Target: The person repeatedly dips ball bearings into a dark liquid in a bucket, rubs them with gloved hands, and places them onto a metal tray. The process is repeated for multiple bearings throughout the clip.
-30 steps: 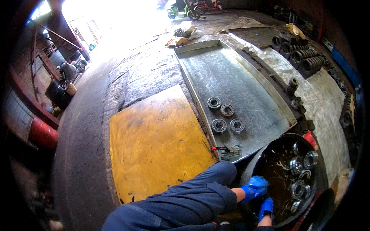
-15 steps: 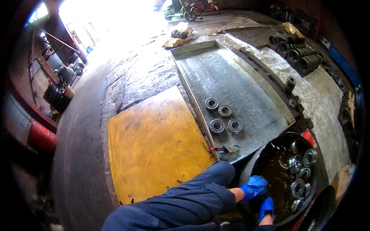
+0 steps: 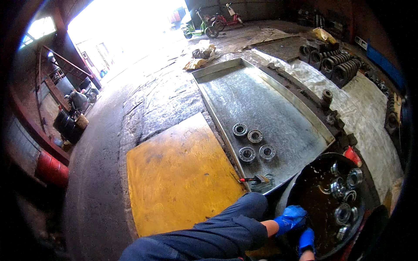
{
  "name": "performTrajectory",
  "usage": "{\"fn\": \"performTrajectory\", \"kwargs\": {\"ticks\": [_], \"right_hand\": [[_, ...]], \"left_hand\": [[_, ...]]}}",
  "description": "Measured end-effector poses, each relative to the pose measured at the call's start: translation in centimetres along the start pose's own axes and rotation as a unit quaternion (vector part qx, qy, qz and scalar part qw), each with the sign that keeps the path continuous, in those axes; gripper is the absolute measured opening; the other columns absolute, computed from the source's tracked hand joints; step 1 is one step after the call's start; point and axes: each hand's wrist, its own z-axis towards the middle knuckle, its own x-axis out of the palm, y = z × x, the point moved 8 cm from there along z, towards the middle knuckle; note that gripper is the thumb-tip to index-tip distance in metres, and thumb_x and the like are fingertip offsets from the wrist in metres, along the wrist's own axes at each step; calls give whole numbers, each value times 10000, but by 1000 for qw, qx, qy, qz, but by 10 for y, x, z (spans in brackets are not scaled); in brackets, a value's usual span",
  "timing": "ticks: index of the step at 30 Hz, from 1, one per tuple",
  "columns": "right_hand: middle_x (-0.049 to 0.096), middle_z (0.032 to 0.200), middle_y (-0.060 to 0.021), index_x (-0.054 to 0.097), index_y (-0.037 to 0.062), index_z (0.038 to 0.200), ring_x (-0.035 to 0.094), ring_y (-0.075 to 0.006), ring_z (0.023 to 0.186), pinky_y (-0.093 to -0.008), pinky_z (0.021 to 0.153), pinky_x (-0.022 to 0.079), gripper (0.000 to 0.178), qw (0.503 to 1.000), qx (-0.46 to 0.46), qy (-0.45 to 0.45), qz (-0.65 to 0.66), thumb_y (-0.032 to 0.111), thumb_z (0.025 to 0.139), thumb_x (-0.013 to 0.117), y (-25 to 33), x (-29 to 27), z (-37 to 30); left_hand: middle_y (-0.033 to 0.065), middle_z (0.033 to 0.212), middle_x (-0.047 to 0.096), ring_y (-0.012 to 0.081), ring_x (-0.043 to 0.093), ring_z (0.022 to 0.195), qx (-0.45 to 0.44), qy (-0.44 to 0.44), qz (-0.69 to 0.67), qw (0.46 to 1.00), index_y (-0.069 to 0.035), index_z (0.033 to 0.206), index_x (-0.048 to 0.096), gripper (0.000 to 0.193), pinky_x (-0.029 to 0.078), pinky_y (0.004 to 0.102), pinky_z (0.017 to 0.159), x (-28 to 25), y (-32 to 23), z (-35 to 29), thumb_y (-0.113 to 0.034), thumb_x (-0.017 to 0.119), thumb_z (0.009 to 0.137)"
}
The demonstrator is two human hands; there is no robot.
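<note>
Both hands wear blue gloves and are close together over the near left side of a round black basin (image 3: 284, 201) of dark brown liquid. My left hand (image 3: 291, 219) reaches in from the left with its fingers curled. My right hand (image 3: 306, 240) is just below it, also closed. Whatever is between them is hidden by the gloves. Several shiny metal ring bearings (image 3: 342, 213) lie in the liquid at the basin's right side. On the metal tray (image 3: 283, 126) stand more bearings (image 3: 247, 154) in a small group, with a red-handled brush (image 3: 254, 179) at its near corner.
A yellow sheet (image 3: 183, 174) covers the floor to the left of the tray. Beyond the basin's far rim is a red object (image 3: 352, 156). Stacked dark rings (image 3: 344, 71) sit on pale sheeting at the right. A red drum (image 3: 53, 168) is far left, and a green scooter (image 3: 201, 28) stands at the back.
The whole view has tilted, so the scene sits lower in the picture. My hands stay together at the same side of the basin, with only slight movement. Bearings and brush have not moved.
</note>
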Motion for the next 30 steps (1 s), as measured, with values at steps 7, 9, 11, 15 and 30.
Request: {"fn": "performTrajectory", "kwargs": {"ticks": [7, 9, 11, 15, 30], "right_hand": [[715, 1071, -118, 698, 76, 1217, 621, -268, 948, -433, 786, 509, 455, 999, -17, 10, -48, 397, 1070, 410, 15, 19, 4], [713, 1078, -121, 696, 74, 1221, 621, -270, 956, -434, 793, 508, 452, 999, -17, 4, -47, 393, 1069, 413, 13, 17, 6], [711, 1086, -124, 694, 72, 1224, 621, -273, 963, -435, 800, 507, 450, 999, -16, 8, -49, 389, 1068, 415, 11, 17, 7], [707, 1101, -129, 691, 68, 1232, 621, -277, 978, -436, 813, 505, 445, 998, -22, 11, -58, 381, 1067, 420, 20, 21, 8], [693, 1159, -150, 677, 52, 1259, 620, -293, 1034, -443, 864, 498, 430, 996, -27, 11, -81, 352, 1063, 439, 28, 16, 3]], "left_hand": [[186, 975, 718, 419, 683, 943, -54, 54, 1, 997, -112, 958, 733, 245, 559, 519, 795, 4, 9, -2, -321, 631, 880], [184, 967, 719, 416, 684, 943, -53, 74, 14, 996, -111, 962, 733, 249, 559, 522, 799, 3, -1, 3, -323, 638, 875], [182, 959, 721, 412, 686, 942, -57, 94, 28, 994, -110, 967, 733, 253, 559, 525, 803, 6, 2, 2, -326, 645, 869], [173, 920, 719, 411, 688, 898, -14, 21, 16, 1000, -107, 915, 731, 227, 557, 532, 779, 6, 4, -1, -313, 657, 854], [171, 970, 731, 407, 695, 952, -85, 120, 39, 988, -103, 896, 749, 223, 569, 503, 829, -2, -1, 3, -295, 648, 845]]}}
